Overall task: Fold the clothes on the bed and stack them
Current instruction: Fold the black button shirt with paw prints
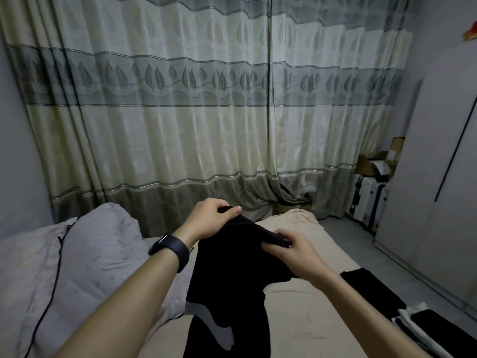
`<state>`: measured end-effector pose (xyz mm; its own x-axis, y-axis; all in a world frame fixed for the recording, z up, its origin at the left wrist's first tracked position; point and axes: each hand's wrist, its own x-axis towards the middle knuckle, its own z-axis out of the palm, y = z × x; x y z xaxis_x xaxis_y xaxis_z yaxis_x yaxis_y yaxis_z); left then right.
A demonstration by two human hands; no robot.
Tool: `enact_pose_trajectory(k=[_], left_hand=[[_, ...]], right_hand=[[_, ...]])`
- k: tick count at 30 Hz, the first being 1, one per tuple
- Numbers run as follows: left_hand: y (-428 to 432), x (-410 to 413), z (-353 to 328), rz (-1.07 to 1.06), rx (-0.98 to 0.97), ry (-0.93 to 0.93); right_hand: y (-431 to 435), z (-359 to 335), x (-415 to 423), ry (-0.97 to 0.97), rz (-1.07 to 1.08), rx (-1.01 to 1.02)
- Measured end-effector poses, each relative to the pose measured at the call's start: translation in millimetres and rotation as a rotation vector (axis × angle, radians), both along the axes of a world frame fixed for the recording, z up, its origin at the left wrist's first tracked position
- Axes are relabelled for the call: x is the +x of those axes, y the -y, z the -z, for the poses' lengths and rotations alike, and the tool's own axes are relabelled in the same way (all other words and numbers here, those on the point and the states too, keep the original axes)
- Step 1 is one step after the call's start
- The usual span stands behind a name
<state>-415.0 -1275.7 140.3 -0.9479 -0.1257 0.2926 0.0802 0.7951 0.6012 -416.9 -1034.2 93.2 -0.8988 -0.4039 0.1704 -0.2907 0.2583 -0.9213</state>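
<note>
Person at the near end of the bed [304,321], both arms reaching out over it. The black garment [237,262] is held up above the beige sheet, roughly mid-bed. Its lower part hangs down in uneven lengths and reaches the sheet at the near edge of view. Kind of garment: cannot tell. Left hand [210,218] grips the garment's top edge at the far left, fingers curled round the fabric and thumb laid along it. Right hand [293,248] pinches the same top edge further right and nearer, fingers curled on a fold. The hands are apart, with the top edge running between them. A dark band [170,250] sits on the left wrist. At the near right, on the bed's right edge, there is a stack [423,329] of folded clothes in black and white layers. Just beyond it, a flat black folded piece [371,288] lies on the sheet. On the left, a grey duvet [98,254] is bunched up, with a thin black cable [58,264] running across it. A leaf-pattern curtain [180,112] covers the whole far wall. A white wardrobe [438,189] stands at the right. In the far right corner, between wardrobe and curtain, is a white suitcase [366,200] with cardboard boxes [387,156] above it.
</note>
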Motion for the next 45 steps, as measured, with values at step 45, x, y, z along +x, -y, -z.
enact_pose_trajectory(k=[45], left_hand=[[-62.0, 51.1, 0.6, -0.058, 0.298, -0.215]], right_hand=[[48.0, 102.0, 73.4, -0.224, 0.303, 0.35]])
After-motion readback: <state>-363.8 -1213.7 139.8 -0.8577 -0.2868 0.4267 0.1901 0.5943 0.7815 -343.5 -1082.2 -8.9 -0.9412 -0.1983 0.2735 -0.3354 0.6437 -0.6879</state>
